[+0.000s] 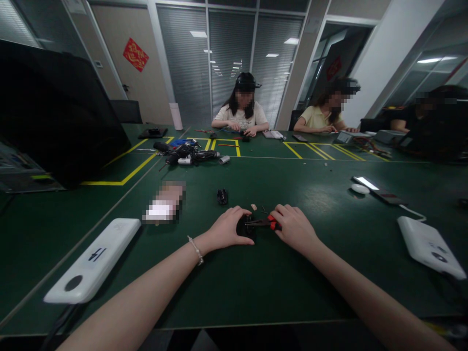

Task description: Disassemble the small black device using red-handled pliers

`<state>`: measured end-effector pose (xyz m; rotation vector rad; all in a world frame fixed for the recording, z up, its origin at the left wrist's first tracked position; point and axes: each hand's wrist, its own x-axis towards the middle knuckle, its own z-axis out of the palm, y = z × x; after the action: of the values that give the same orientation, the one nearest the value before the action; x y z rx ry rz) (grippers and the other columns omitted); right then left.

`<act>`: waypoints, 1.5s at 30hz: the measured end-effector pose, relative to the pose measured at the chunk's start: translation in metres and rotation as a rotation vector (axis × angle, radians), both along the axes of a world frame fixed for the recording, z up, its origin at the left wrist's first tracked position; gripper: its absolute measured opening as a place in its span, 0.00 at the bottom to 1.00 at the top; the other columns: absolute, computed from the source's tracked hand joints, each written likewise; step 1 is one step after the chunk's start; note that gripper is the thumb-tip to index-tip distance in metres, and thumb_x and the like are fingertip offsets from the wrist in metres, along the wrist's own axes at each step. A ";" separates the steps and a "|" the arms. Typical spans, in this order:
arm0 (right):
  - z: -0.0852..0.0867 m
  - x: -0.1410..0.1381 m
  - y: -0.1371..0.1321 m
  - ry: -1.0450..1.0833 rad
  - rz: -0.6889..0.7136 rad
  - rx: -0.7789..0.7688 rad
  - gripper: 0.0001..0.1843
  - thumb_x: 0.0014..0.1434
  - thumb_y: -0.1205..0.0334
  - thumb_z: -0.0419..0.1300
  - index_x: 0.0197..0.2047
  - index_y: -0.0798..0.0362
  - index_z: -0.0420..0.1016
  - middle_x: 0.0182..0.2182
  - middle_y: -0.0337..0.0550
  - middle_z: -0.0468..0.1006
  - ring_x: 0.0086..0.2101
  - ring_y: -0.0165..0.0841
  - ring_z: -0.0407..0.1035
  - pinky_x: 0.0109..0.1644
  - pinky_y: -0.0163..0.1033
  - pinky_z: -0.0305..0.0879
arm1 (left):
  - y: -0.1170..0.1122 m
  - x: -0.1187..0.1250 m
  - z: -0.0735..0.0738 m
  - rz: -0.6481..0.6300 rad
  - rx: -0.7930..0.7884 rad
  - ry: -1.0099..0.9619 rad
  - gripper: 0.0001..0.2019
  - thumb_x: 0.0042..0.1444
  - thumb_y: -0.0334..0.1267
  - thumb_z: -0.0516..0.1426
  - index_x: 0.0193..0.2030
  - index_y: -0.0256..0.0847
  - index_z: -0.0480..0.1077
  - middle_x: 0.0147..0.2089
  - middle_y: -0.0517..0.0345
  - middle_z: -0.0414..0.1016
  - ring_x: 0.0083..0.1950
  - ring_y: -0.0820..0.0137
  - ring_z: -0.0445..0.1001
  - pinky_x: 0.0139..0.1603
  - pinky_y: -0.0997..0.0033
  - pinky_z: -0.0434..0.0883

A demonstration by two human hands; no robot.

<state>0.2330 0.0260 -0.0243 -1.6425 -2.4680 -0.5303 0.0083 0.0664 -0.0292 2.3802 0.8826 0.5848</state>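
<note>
My right hand (pixel 294 228) is closed around the red and black handles of a pair of pliers (pixel 272 223), whose dark jaws point left. The jaw tips reach a small black part (pixel 245 226) low on the green table. My left hand (pixel 228 228) curls around that part, thumb in front and fingers behind, holding it from the left. What the jaws grip is too small to make out. Just beyond the hands lie a small pale piece (pixel 253 207) and a few thin dark bits, perhaps screws (pixel 263 209). Another black part (pixel 222 196) sits farther off to the left.
White power-bank-like devices lie at left (pixel 95 261) and right (pixel 431 246). A blurred-out phone-like object (pixel 165 202) is left of centre. Tangled cables and tools (pixel 186 153) lie beyond. A dark monitor (pixel 54 112) stands at left; several people (pixel 241 114) sit across the table.
</note>
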 end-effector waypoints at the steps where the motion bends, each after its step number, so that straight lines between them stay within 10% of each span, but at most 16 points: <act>1: 0.000 0.000 0.000 -0.001 0.000 0.004 0.18 0.43 0.65 0.59 0.41 0.54 0.69 0.39 0.47 0.68 0.38 0.37 0.61 0.41 0.42 0.57 | 0.000 0.000 0.000 0.000 0.000 0.001 0.33 0.37 0.51 0.63 0.51 0.45 0.60 0.47 0.54 0.64 0.47 0.60 0.64 0.46 0.60 0.64; 45: 0.002 0.002 0.000 -0.003 0.010 0.013 0.16 0.44 0.67 0.57 0.40 0.55 0.69 0.38 0.46 0.69 0.36 0.37 0.61 0.39 0.41 0.56 | 0.000 0.001 0.000 0.001 0.013 -0.002 0.34 0.37 0.51 0.63 0.51 0.44 0.60 0.46 0.54 0.64 0.46 0.60 0.65 0.45 0.60 0.63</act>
<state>0.2346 0.0262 -0.0220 -1.6252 -2.4688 -0.5467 0.0092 0.0665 -0.0293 2.3902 0.8822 0.5947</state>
